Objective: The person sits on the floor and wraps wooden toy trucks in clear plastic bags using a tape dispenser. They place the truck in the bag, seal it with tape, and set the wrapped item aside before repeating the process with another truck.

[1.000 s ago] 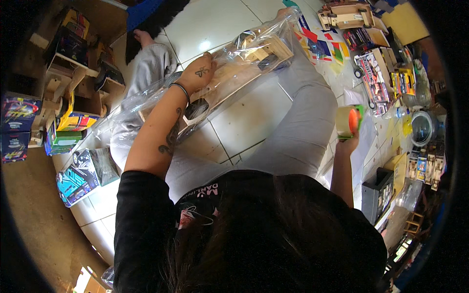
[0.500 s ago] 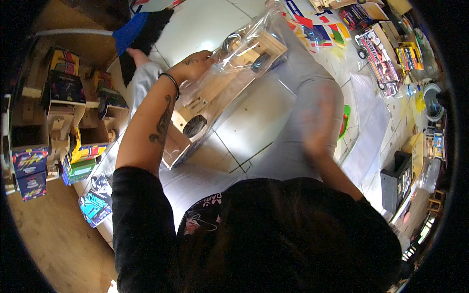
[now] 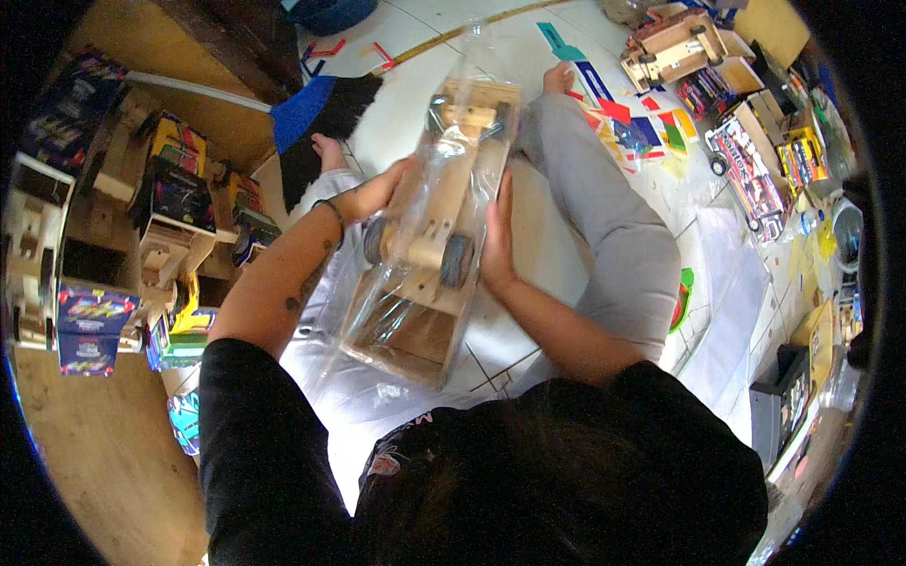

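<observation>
Wood toy: wooden toy truck (image 3: 436, 236) with dark wheels, inside a clear plastic bag (image 3: 406, 283).
Where it is: held up over the person's lap, above the white tile floor (image 3: 415, 57); it points away from the person.
Left hand: left hand (image 3: 382, 191) is pressed flat on the left side of the bag, fingers curled a bit around it.
Right hand: right hand (image 3: 497, 236) is open and flat on the right side, holding the truck through the plastic.
Step now: I think the truck is being tucked into the bag.
Next move needs: a steady hold from both sides, so the slippery bag does not slide.
Around it: blue broom (image 3: 316, 104), grey trouser leg (image 3: 604, 217), more wooden toy trucks (image 3: 675, 47), bright boxes (image 3: 90, 316).
</observation>
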Action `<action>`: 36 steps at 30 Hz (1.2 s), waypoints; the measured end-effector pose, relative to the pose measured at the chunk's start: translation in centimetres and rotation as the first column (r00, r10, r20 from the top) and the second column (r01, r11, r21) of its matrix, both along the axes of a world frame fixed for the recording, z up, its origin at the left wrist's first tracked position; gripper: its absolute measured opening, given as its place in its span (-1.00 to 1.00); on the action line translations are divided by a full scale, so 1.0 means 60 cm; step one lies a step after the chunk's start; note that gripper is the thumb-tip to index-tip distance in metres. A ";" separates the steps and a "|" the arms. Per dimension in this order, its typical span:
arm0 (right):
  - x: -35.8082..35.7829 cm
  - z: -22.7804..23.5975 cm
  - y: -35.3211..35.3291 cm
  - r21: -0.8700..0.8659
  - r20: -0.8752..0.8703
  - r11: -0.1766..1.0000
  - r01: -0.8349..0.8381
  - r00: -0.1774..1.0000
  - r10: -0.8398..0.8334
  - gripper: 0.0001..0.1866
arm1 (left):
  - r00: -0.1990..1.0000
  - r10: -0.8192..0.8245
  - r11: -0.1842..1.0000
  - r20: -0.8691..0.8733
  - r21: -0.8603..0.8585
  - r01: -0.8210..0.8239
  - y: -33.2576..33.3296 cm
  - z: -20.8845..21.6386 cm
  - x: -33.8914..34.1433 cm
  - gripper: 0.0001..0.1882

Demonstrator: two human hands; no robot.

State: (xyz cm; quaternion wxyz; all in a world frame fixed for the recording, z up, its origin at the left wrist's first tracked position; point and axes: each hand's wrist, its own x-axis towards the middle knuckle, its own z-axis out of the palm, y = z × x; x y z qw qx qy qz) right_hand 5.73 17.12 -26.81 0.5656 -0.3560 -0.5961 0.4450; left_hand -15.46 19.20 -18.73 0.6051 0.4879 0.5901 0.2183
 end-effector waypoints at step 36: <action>0.146 0.699 0.009 0.257 0.760 0.775 -0.578 0.616 0.208 -0.54 | 0.914 0.263 0.500 0.309 0.767 -0.403 -0.363 0.230 0.223 -0.24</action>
